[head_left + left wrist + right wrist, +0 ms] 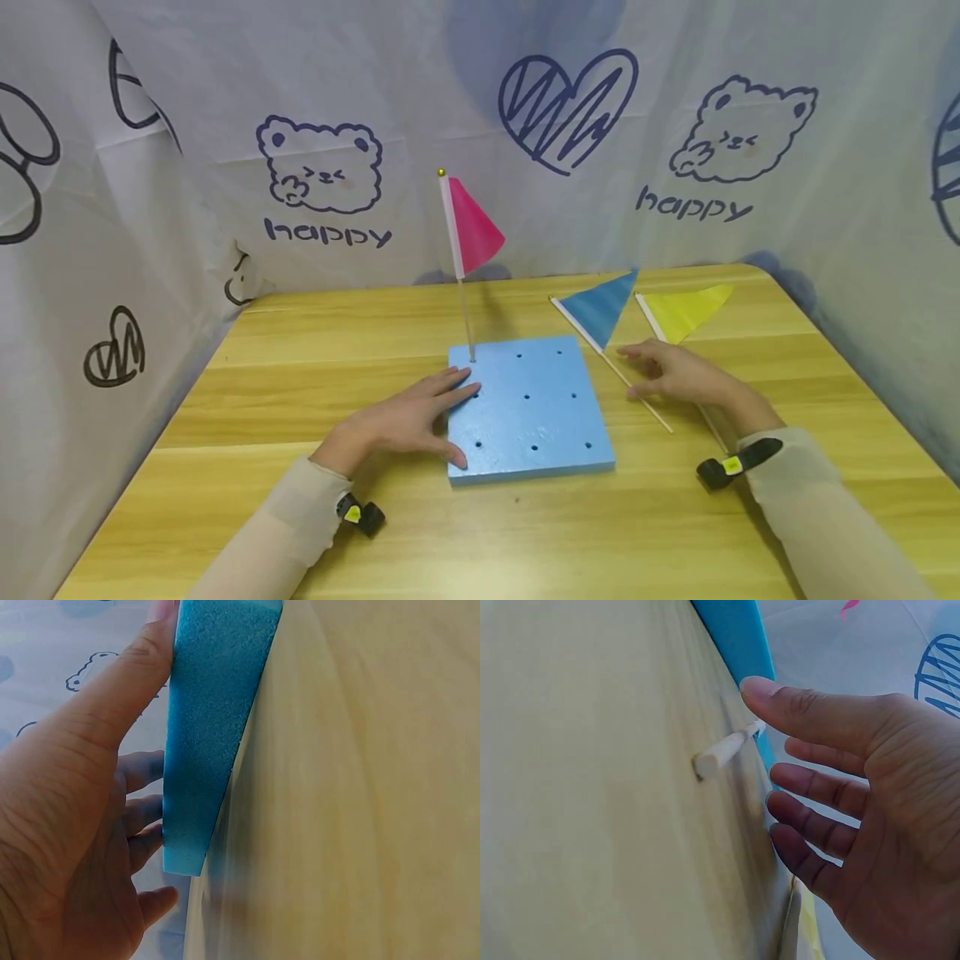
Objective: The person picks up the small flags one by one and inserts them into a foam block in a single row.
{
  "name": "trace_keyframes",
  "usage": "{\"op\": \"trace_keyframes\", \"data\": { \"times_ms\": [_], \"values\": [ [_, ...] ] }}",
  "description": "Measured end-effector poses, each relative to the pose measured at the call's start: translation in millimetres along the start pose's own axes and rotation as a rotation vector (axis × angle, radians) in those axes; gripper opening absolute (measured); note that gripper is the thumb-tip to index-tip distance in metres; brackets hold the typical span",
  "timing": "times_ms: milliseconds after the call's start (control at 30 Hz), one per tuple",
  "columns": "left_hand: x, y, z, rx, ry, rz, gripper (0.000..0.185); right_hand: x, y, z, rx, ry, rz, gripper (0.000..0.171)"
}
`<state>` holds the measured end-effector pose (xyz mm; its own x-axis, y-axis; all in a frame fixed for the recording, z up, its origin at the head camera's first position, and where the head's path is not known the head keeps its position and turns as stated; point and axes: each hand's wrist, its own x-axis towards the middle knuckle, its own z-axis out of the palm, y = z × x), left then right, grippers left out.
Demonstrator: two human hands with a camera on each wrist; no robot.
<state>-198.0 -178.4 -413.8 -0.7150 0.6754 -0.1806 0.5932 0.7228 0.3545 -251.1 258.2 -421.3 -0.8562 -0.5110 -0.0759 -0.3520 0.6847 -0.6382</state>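
Note:
A light blue board (551, 421) with rows of small holes lies flat on the table. A pink flag (474, 229) on a thin stick stands upright in its far left hole. My left hand (408, 421) rests on the board's left edge with spread fingers, and the left wrist view shows the thumb against the board's side (210, 727). Over the stick of a blue flag (600, 308), my right hand (686, 375) is held with loosely bent fingers. In the right wrist view the stick's end (716, 756) lies beside the thumb, outside the fingers.
A yellow flag (686, 312) lies right of the blue one, its stick passing partly beneath my right hand and wrist. The wooden table (300, 333) ends at the back against a white printed curtain (442, 108). More curtain hangs at both sides.

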Motion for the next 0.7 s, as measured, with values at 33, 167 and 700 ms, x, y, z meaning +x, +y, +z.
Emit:
{"op": "trace_keyframes", "data": {
  "times_ms": [33,167,700],
  "values": [
    [0.0,0.1,0.3,-0.004,0.0,0.001,0.109,-0.3,-0.3,0.7,0.001,-0.003,0.003,0.074],
    [0.2,0.3,0.8,-0.001,0.003,0.003,0.109,-0.9,-2.4,2.8,-0.017,-0.006,0.007,0.072],
    [0.2,0.0,0.8,0.01,0.003,0.011,0.109,-0.9,-3.4,4.5,-0.125,0.011,-0.051,0.049]
  ]
}}
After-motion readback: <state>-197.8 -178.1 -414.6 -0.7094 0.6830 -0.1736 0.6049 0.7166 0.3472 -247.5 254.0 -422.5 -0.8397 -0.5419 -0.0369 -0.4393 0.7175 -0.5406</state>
